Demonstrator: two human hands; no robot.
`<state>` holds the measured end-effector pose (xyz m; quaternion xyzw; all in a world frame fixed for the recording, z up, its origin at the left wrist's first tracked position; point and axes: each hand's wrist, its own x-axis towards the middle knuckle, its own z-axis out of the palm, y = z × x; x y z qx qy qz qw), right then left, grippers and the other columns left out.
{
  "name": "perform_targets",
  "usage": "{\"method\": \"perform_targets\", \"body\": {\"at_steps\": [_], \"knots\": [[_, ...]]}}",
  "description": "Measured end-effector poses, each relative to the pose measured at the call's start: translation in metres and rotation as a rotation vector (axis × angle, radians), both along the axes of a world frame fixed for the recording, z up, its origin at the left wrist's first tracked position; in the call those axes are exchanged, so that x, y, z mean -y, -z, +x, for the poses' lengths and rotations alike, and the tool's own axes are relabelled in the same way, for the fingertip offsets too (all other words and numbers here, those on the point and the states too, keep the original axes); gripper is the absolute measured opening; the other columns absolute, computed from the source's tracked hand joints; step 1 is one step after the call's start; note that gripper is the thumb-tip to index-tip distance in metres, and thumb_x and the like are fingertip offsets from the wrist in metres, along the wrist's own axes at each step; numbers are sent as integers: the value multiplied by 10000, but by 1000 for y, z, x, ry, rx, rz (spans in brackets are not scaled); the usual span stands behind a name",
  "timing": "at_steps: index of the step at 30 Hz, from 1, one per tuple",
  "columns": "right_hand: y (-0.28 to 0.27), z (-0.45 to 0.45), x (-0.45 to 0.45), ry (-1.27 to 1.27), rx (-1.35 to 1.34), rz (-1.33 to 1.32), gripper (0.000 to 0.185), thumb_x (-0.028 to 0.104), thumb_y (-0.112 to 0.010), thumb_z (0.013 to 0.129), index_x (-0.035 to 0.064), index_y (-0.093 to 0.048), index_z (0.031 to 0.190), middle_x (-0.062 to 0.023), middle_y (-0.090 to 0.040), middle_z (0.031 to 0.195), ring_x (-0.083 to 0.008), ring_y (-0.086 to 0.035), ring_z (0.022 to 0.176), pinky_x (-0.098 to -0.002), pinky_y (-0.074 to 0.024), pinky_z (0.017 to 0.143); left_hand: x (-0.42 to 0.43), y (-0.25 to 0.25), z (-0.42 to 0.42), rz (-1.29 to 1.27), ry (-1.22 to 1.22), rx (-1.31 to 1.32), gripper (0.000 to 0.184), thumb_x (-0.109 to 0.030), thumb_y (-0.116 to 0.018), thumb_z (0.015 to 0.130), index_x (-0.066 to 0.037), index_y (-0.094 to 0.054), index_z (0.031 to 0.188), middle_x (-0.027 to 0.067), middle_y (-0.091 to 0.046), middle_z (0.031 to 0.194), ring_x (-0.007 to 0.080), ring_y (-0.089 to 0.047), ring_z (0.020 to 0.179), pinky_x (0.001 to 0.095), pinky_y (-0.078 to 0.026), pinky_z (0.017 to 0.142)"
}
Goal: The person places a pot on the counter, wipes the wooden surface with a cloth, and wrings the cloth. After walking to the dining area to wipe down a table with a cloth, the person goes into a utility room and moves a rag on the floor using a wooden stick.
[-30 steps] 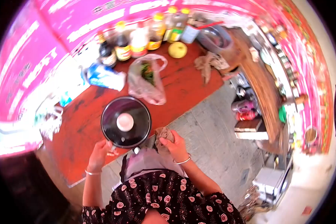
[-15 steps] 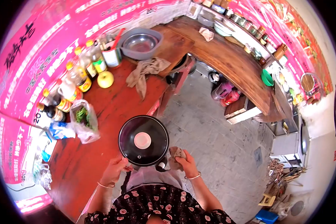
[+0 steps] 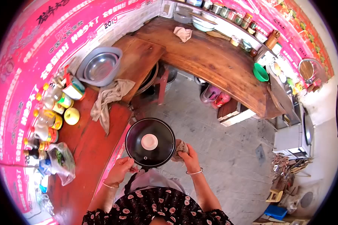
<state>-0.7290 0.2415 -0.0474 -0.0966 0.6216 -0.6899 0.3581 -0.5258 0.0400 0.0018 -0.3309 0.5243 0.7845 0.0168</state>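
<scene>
A round dark pot with a black lid [image 3: 139, 149] and a pale pink knob [image 3: 149, 142] is held in front of my body, above the grey floor. My left hand [image 3: 121, 169] is closed at the pot's lower left edge; its grip point is partly hidden. At the pot's right side, my right hand [image 3: 189, 156] is closed around a crumpled brown cloth [image 3: 179, 149], which presses against the pot's edge. The lid lies level on the pot.
To the left is a red table [image 3: 90, 140] with bottles [image 3: 47, 119], a yellow-green apple [image 3: 71, 116], a plastic bag of greens [image 3: 62, 162] and a draped rag [image 3: 108, 100]. A grey basin [image 3: 87, 77] stands behind. Ahead runs a wooden counter [image 3: 214, 62] with a green bowl [image 3: 260, 72].
My view has turned right, so the red table and its bottles sit further left. The right hand's cloth has come up against the pot's right side.
</scene>
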Motion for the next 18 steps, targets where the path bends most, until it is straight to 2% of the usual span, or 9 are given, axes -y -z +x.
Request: {"method": "perform_targets", "body": {"at_steps": [5, 8, 14, 18], "knots": [[-1, -70, 12, 50, -75, 112, 349, 27, -520, 756, 3, -482, 1103, -40, -567, 966, -131, -540, 877, -260, -439, 777, 34, 11, -85, 35, 37, -30, 307, -347, -478, 870, -65, -572, 791, 29, -595, 735, 117, -568, 681, 252, -438, 642], [-18, -110, 26, 127, 7, 18, 296, 111, -588, 790, 60, -536, 1076, -5, -589, 973, -89, -550, 845, -238, -451, 723, 56, 10, -137, 44, 73, -56, 317, -376, -508, 850, -74, -565, 770, 23, -588, 723, 118, -571, 675, 254, -440, 642], [-7, -181, 29, 259, 36, -20, 314, 101, -581, 786, 53, -526, 1091, -17, -583, 1000, -100, -549, 875, -245, -454, 747, 84, 11, -239, 31, 109, -64, 337, -393, -512, 844, -70, -556, 755, 24, -580, 711, 124, -572, 660, 246, -427, 616], [25, -250, 21, 276, 5, 62, 304, 94, -576, 783, 35, -525, 1077, -25, -579, 994, -98, -544, 869, -248, -456, 743, 93, 9, -310, -1, 75, -22, 340, -387, -492, 852, -70, -557, 749, 22, -575, 706, 126, -569, 655, 244, -418, 605]]}}
